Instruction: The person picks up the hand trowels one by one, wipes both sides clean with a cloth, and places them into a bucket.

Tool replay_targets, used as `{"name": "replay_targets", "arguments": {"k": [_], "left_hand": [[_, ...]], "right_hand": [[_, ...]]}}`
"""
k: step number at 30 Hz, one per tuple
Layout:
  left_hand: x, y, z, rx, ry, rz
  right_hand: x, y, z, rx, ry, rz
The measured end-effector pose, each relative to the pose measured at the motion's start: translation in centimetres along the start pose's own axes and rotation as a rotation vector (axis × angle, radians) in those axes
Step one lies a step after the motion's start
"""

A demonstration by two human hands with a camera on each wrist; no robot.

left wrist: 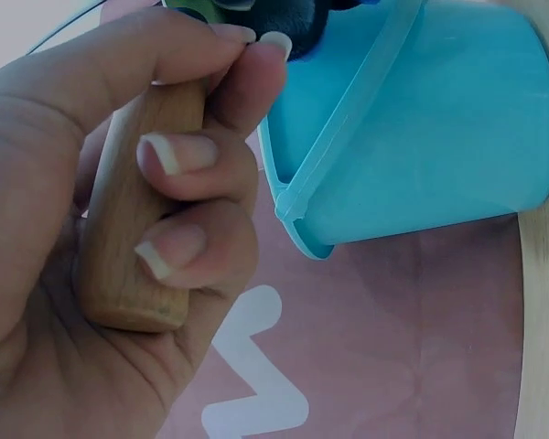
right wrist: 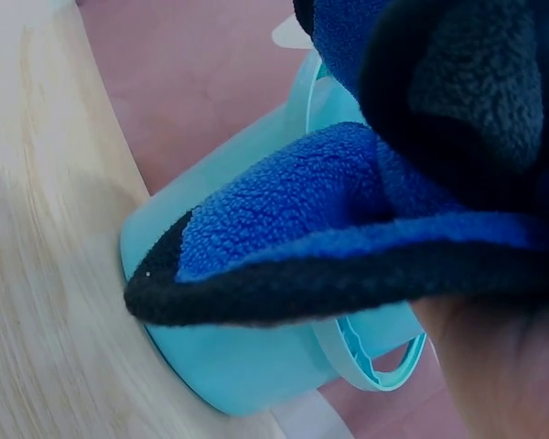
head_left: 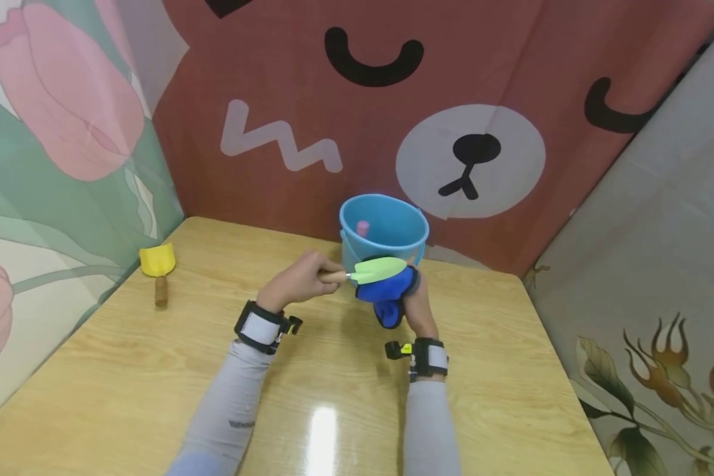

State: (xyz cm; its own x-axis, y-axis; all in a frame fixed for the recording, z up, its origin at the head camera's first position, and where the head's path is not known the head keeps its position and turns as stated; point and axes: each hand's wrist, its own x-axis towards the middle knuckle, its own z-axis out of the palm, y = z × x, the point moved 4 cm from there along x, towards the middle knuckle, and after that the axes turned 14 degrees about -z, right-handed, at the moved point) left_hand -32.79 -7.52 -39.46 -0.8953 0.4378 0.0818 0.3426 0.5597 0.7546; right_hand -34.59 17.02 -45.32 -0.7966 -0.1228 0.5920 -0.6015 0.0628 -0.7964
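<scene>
On the worktop [head_left: 155, 383] we find the bucket [head_left: 387, 231] standing near the rear edge, just before the back wall [head_left: 393, 99], with a small object [head_left: 363, 228] inside it. Directly before the bucket, our left hand [head_left: 300, 281] holds a trowel [head_left: 377, 270] whose blade lies over the cloth [head_left: 389, 294] held by our right hand [head_left: 419, 307]. Well apart to the left, a second trowel [head_left: 158, 268] lies on the worktop beside the left wall [head_left: 47, 165].

Blue bucket [head_left: 384, 231] blocks ahead (table [head_left: 125, 370] left open).
</scene>
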Motion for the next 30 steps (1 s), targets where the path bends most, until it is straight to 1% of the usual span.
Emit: {"name": "replay_targets", "arguments": {"k": [4, 8, 17, 26, 30], "left_hand": [[0.1, -0.3, 0.1, 0.005, 0.004, -0.010], [0.1, -0.3, 0.0, 0.032, 0.013, -0.018], [0.1, -0.4, -0.1, 0.037, 0.022, -0.010], [0.0, -1.1, -0.4, 0.048, 0.047, 0.001], [-0.1, -1.4, -0.7, 0.036, 0.066, -0.005]], "right_hand": [[-0.2, 0.0, -0.5, 0.028, 0.018, 0.001], [-0.2, 0.0, -1.0, 0.023, 0.033, 0.004], [-0.5, 0.1, -1.4, 0.042, 0.022, 0.006], [-0.8, 0.2, -2.1, 0.023, 0.069, 0.050], [-0.7, 0.3, -2.2, 0.015, 0.061, 0.054]]}}
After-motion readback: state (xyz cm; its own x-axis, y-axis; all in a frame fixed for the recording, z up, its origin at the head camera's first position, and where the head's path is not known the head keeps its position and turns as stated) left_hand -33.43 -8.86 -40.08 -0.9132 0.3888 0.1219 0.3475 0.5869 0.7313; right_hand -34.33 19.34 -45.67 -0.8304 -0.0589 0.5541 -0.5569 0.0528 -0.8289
